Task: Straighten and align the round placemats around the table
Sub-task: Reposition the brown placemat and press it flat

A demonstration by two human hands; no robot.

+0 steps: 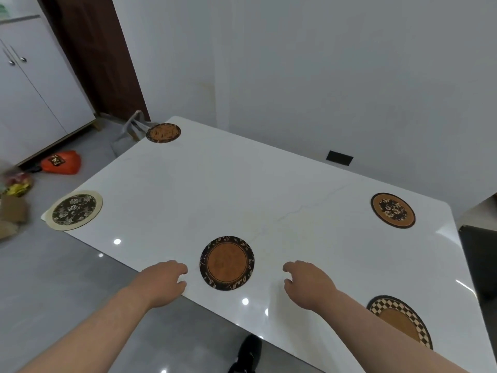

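Several round placemats lie on a white marble table [242, 189]. A brown mat with a dark leafy border [227, 263] sits near the front edge, between my hands. My left hand [164, 281] hovers just left of it, fingers loosely curled, holding nothing. My right hand [309, 282] is a little to the mat's right, also loosely curled and empty. A cream-rimmed black floral mat [74, 210] overhangs the left corner. A small brown mat [163, 133] lies at the far corner, an orange floral one [393, 210] at the right, and a checkered-rim mat [400, 320] beside my right forearm.
White walls stand behind the table, with a dark socket [339, 158] low on one. An orange bag [63, 162] and other clutter lie on the grey floor at left by a white cabinet [32, 84]. A dark chair [481, 262] stands at the right edge.
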